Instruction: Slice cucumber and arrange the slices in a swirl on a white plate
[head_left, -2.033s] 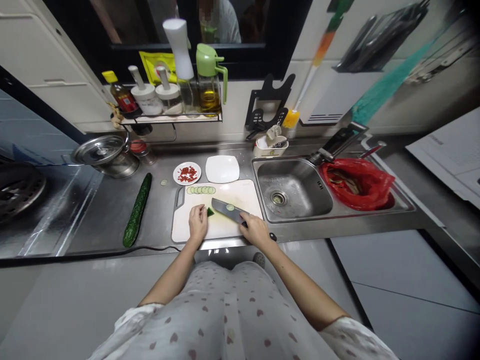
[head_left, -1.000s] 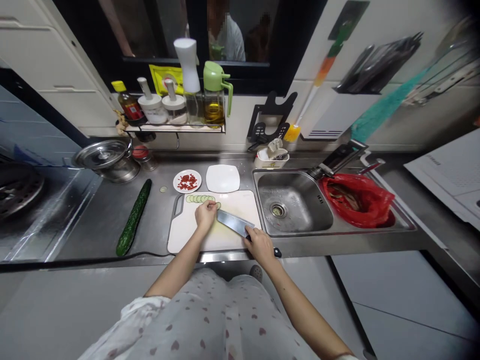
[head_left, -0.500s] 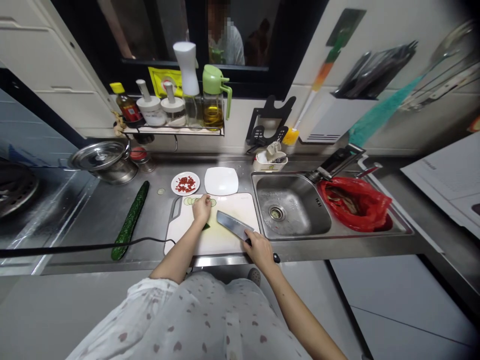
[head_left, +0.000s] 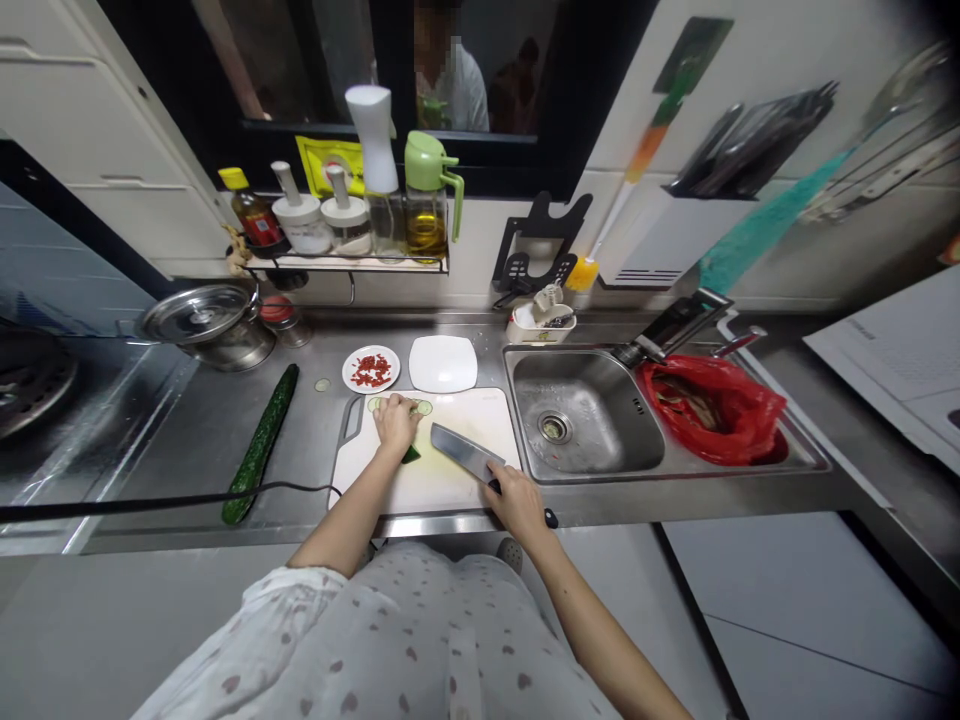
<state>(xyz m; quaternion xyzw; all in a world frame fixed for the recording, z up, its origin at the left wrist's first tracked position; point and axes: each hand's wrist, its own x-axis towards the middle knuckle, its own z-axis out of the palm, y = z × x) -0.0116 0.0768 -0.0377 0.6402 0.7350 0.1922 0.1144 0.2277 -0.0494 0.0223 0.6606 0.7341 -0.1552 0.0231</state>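
Observation:
My right hand (head_left: 517, 503) is wrapped round the black handle of a cleaver (head_left: 463, 450), whose blade lies low over the white cutting board (head_left: 457, 495). Over the board's upper left, my left hand (head_left: 397, 424) has its fingers bent at a row of thin cucumber slices (head_left: 425, 407); it partly covers them, and whether it grips one is too small to tell. A dark green cucumber piece (head_left: 411, 454) shows beside my left wrist. Behind the board stand a small plate of chopped red pieces (head_left: 371, 370) and a bare white square plate (head_left: 443, 364).
A whole cucumber (head_left: 261, 445) lies left of the board, near a black cable (head_left: 150, 507). A lidded pot (head_left: 217, 325) stands behind. To the right are the sink (head_left: 592, 410) and a red bag (head_left: 720, 410). Bottles line a wall shelf (head_left: 345, 262).
My left hand has moved slightly left along the cucumber slices, covering more of the left ones. The cleaver and my right hand have barely shifted.

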